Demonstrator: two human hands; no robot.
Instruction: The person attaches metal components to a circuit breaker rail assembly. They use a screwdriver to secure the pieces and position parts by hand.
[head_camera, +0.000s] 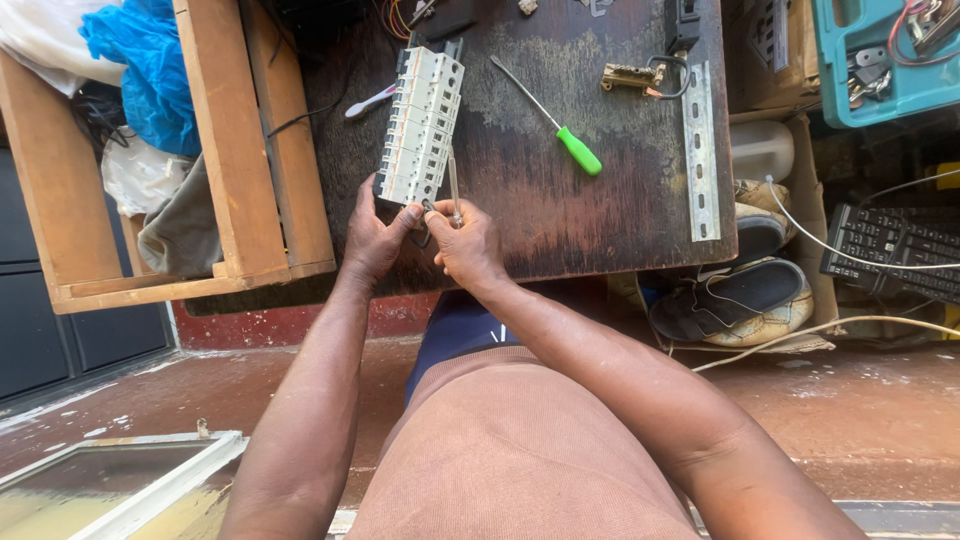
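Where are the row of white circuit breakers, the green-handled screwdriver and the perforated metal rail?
row of white circuit breakers (424, 122), head view, middle of the white block.
green-handled screwdriver (579, 151), head view, on the green handle.
perforated metal rail (702, 150), head view, mid-length of the strip.

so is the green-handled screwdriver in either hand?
No: the green-handled screwdriver lies alone on the dark board, away from both hands.

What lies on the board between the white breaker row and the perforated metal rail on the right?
In the head view, a green-handled screwdriver lies between the white breaker row and the metal rail; a small brass terminal bar sits nearer the rail.
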